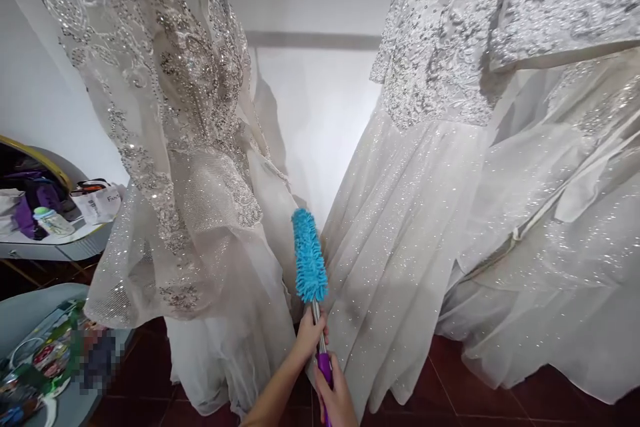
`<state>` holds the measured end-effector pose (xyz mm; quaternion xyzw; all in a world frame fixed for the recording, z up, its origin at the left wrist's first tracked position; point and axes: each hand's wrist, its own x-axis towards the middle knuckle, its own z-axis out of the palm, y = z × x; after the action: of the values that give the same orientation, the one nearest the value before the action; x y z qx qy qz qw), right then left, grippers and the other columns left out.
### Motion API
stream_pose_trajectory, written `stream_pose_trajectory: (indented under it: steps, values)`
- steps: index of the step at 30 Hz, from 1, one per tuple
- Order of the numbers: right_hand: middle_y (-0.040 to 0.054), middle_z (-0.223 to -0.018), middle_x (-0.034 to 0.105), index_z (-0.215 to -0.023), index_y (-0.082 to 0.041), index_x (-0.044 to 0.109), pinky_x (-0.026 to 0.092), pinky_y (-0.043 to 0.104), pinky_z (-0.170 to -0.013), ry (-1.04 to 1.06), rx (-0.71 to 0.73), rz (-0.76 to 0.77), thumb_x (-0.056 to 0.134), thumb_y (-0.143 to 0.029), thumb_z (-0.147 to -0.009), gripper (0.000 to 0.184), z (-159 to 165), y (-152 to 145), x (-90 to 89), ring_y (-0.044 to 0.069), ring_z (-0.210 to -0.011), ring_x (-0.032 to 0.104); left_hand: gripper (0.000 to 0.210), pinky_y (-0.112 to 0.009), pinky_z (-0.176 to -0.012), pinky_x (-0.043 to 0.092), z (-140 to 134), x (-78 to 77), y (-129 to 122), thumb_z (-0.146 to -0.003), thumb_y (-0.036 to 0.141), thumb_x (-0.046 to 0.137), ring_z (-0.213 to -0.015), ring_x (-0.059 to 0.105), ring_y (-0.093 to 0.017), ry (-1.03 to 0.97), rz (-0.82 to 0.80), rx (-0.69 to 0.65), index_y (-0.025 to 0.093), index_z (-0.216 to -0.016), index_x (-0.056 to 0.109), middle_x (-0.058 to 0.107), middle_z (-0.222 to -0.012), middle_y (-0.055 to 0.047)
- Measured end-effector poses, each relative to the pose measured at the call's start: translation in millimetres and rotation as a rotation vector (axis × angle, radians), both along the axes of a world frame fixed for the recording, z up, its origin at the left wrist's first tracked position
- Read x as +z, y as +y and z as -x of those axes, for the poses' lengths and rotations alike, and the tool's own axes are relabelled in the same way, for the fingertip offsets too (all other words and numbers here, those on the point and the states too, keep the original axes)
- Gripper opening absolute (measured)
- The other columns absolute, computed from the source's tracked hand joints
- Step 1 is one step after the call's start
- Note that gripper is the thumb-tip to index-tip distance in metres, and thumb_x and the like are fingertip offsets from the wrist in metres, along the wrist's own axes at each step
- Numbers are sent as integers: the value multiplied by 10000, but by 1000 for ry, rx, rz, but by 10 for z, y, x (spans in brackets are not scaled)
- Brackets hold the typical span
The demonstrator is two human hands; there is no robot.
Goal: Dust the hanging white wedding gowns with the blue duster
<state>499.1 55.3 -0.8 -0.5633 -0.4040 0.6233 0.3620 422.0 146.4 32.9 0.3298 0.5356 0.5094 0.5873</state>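
A duster [309, 255] with a fluffy blue head, a metal shaft and a purple grip points up between two hanging gowns. My left hand [309, 333] grips the metal shaft just below the blue head. My right hand [337, 397] is closed around the purple grip lower down. The blue head sits in the gap between a beige beaded gown [190, 167] on the left and a white sequined gown [425, 180] on the right, close to both skirts.
A third glittery white gown [565, 213] hangs at far right. At left stands a grey table [75, 247] with bags and a bottle [50, 221], and below it a grey surface [30, 310] with packets. Dark red tiled floor [450, 393] lies beneath, a white wall behind.
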Motion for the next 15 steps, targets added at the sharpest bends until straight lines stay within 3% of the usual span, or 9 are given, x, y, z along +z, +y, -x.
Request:
stream_pose_trajectory:
  steps: [2, 4, 7, 10, 15]
  values:
    - [-136, -530, 400, -1325, -208, 223, 298, 220, -332, 2, 9, -74, 461, -682, -737, 792, 33, 38, 238, 51, -331, 325, 300, -225, -353, 375, 23, 224, 47, -674, 404, 718, -325, 458, -106, 34, -59, -14, 240, -839, 528, 525, -436, 86]
    - [-155, -472, 358, -1234, -199, 311, 291, 217, -305, 30, 31, -139, 470, -677, -733, 711, 126, 89, 447, 56, -304, 314, 309, -213, -357, 375, 110, 411, 87, -694, 408, 696, -331, 459, -98, 61, -105, -23, 234, -879, 521, 529, -455, 93]
    - [-161, -453, 341, -1152, -234, 370, 316, 207, -290, 81, 44, -166, 489, -667, -735, 612, 334, 172, 596, 56, -300, 312, 298, -206, -361, 371, 340, 546, 140, -716, 407, 666, -334, 461, -92, 92, -132, -11, 232, -899, 508, 531, -476, 95]
    - [-155, -486, 358, -1099, -257, 407, 313, 174, -293, 111, 88, -164, 513, -665, -734, 558, 553, 232, 524, 32, -312, 312, 282, -210, -370, 367, 605, 473, 174, -743, 406, 622, -331, 461, -92, 114, -104, 22, 226, -913, 486, 532, -486, 93]
    - [-166, -468, 372, -1044, -254, 408, 332, 156, -298, 112, 142, -106, 509, -691, -721, 553, 758, 242, 192, 22, -298, 339, 219, -223, -402, 385, 834, 81, 175, -779, 385, 572, -336, 450, -95, 148, 10, 26, 229, -886, 462, 497, -449, 97]
